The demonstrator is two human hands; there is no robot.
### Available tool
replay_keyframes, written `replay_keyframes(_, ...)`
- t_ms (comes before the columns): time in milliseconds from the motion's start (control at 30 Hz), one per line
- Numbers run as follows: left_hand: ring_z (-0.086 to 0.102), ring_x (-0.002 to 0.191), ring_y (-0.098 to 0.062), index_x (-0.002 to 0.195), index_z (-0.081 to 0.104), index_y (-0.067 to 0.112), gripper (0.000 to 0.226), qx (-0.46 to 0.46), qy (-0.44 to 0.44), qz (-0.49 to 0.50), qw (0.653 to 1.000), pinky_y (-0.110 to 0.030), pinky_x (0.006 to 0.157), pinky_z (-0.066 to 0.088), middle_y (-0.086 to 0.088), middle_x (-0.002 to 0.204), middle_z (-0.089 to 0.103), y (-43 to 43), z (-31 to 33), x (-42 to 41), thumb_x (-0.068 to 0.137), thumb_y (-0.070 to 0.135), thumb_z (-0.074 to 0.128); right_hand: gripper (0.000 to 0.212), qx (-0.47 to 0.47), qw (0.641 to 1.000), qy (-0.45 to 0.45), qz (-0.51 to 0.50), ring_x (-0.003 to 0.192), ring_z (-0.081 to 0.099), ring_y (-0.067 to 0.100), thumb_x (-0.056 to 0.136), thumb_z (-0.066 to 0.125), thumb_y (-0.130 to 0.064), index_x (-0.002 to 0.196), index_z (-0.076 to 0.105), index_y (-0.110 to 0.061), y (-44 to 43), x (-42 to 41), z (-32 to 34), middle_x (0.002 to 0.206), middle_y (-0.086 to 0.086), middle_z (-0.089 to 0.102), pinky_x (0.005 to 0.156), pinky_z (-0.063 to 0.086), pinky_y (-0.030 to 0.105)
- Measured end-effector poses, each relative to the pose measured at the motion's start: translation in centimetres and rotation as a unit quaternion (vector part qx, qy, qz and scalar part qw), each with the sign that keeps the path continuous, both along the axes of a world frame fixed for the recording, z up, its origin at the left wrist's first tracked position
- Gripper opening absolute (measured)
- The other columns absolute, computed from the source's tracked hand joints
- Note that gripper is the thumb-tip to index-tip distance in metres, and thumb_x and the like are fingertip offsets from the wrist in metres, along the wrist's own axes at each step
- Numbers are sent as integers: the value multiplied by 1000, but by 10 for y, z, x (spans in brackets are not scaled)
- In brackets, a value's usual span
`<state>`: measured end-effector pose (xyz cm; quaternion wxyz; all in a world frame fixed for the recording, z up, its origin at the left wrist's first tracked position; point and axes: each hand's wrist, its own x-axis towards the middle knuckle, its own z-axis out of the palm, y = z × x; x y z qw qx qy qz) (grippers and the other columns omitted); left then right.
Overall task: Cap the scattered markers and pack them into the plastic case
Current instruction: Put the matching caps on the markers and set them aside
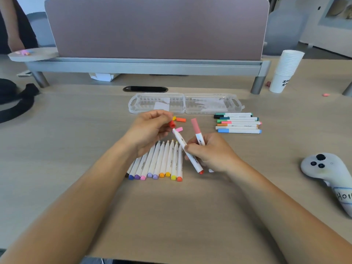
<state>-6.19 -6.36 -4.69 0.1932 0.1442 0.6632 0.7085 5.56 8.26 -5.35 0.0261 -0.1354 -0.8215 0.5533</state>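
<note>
Desk: cup stack, controller; left hand pinches red cap; right hand grips markers.

"HOI" is handwritten on the controller label; "marker" is printed on the held marker.

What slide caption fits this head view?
Left hand holds a red cap by the uncapped marker in the right hand.

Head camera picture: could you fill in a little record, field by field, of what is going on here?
left hand: pinches red cap
right hand: holds uncapped red marker and pink-capped marker
plastic case: open, no markers inside
uncapped markers: in a row under the hands
capped markers: grouped at the right
</note>
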Motion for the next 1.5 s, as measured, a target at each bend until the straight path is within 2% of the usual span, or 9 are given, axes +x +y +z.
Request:
replay_keyframes(100,65,77,-19,88,69,9,12,-3,19,9,1000,-29,72,56,-8,80,69,-1,-7,4,96,10,60,25,8,1000,-4,5,51,43,14,87,62,-15,81,63,9,-3,0,-1,70,18,58,50,35,22)
replay_keyframes(267,63,81,-22,88,70,9,11,-4,35,16,999,-38,81,54,-9,82,70,-5,-8,7,95,10,61,23,12,1000,4,3,61,51,17,87,63,-16,78,64,6,-4,1,-2,85,27,66,60,41,28)
replay_keyframes(533,67,74,-13,87,70,9,11,-5,55,12,998,-34,82,54,1,76,73,-3,-6,17,94,8,62,20,23,999,24,-14,57,54,13,86,64,-13,66,65,-13,-2,-1,-4,84,23,70,54,42,21)
replay_keyframes(733,68,71,-7,82,72,13,8,-5,88,43,995,-33,84,57,6,74,74,3,-11,24,89,11,69,13,37,997,64,1,47,47,5,89,66,-11,82,70,0,-1,-1,-6,66,7,60,47,38,14)
replay_keyframes(900,68,77,-16,84,74,15,6,-25,115,52,992,-40,84,58,-3,80,76,4,-14,21,89,14,71,33,83,991,91,58,48,36,5,99,57,-22,79,61,4,-4,0,-12,57,-2,43,47,29,15)
replay_keyframes(1033,68,75,-12,80,74,21,11,-20,146,69,987,-32,79,57,-2,82,76,7,-16,25,89,15,71,35,101,989,102,47,52,34,9,100,54,-29,87,64,2,-1,-3,-14,63,3,44,49,27,22)
replay_keyframes(1167,68,78,-8,89,75,14,4,-39,162,72,983,-28,76,55,-5,87,76,12,-17,29,89,15,71,36,118,987,91,57,59,38,16,100,53,-28,83,59,3,1,-4,-17,67,7,46,57,29,31)
replay_keyframes(1333,71,90,-14,101,75,11,12,-44,200,22,979,-32,82,55,-3,95,76,13,-13,30,90,13,70,20,97,984,121,89,62,49,0,100,55,-17,80,58,-19,1,-4,-17,70,-7,57,62,41,21)
replay_keyframes(1500,71,91,-24,112,67,22,26,-28,258,-2,966,-42,86,57,-6,94,76,18,-15,38,93,6,64,11,82,982,161,50,74,55,16,93,50,-18,86,59,-18,6,-8,-22,79,7,62,72,47,34)
